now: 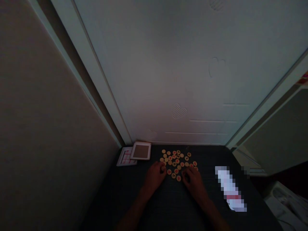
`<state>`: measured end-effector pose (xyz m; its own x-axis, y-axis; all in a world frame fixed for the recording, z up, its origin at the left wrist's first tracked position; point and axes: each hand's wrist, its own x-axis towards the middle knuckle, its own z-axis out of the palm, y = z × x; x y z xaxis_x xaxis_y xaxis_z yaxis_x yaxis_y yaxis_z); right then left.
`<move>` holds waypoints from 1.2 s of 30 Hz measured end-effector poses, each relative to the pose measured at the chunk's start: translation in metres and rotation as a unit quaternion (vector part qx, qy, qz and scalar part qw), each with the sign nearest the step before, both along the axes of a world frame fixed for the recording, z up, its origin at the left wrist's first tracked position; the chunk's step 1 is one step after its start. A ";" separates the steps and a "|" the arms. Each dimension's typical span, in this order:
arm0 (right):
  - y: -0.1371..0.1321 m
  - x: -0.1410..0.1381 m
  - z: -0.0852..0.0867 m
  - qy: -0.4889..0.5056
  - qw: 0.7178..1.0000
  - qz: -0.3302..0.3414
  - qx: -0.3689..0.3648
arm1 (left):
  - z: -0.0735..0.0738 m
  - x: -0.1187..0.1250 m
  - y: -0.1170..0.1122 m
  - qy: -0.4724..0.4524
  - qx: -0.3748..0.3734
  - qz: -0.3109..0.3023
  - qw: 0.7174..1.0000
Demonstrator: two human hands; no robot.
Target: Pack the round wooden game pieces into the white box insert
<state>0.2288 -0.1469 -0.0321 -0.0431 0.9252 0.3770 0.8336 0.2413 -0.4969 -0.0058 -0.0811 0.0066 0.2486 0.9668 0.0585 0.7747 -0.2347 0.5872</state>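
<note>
Many round wooden Chinese chess pieces (177,161) lie loosely spread on a dark table, some showing red or black characters and others plain sides. At the left edge of the spread is my left hand (155,173), its fingers curled together with what looks like a Chinese chess piece at the fingertips. My right hand (192,179) rests at the right edge of the pieces. Its thumb and fingers are bent in close to each other, and whatever may be between them is hidden in the dim light. A few pieces touch or lie just beyond its knuckles.
A shallow white-rimmed box or lid (141,151) overlaps a white sheet or board with red lines (126,157) at the table's back left. On the right lies a bright, pixelated object (229,187). A white panel with heart patterns (179,80) rises behind the dark table (166,208).
</note>
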 end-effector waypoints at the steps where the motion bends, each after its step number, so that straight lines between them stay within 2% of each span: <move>1: 0.000 -0.001 0.000 -0.004 1.000 -0.002 -0.002 | 0.001 -0.001 0.000 -0.011 0.004 -0.008 1.000; 10: 0.008 -0.008 0.005 -0.039 0.998 -0.023 -0.031 | 0.001 -0.013 0.002 -0.062 0.008 -0.044 0.997; 16: 0.024 -0.019 0.014 -0.067 0.995 -0.046 -0.060 | -0.001 -0.014 -0.007 -0.022 0.035 -0.035 0.999; 25: 0.036 -0.034 0.024 -0.103 0.983 -0.116 -0.100 | -0.003 -0.008 -0.017 0.045 0.058 -0.010 0.997; 29: 0.043 -0.035 0.024 -0.112 0.978 -0.135 -0.117 | -0.002 -0.007 -0.009 0.059 0.044 0.007 0.997; 36: 0.044 -0.031 0.023 -0.105 0.977 -0.131 -0.133 | -0.004 0.008 0.017 0.085 -0.006 0.064 0.994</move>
